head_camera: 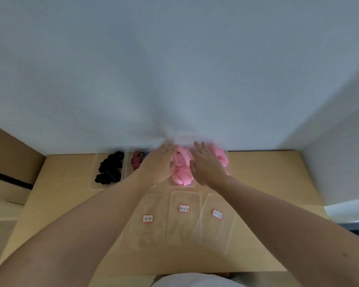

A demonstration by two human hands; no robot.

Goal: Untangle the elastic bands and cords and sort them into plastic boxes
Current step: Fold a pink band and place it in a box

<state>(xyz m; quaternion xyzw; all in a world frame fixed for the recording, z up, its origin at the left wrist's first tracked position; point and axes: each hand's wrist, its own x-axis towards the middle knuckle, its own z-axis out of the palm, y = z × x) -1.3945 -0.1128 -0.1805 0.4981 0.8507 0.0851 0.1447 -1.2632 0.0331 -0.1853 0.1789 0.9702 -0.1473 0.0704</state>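
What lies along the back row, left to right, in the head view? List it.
black bands → red-and-black striped cords → left hand → right hand. The pink bands lie under both hands, so they are left out.

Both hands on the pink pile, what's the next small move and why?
Probably press the pink bands down into their box: left hand and right hand lie straight-fingered on them, black bands and striped cords already sit sorted alongside, and three labelled lids wait in front.
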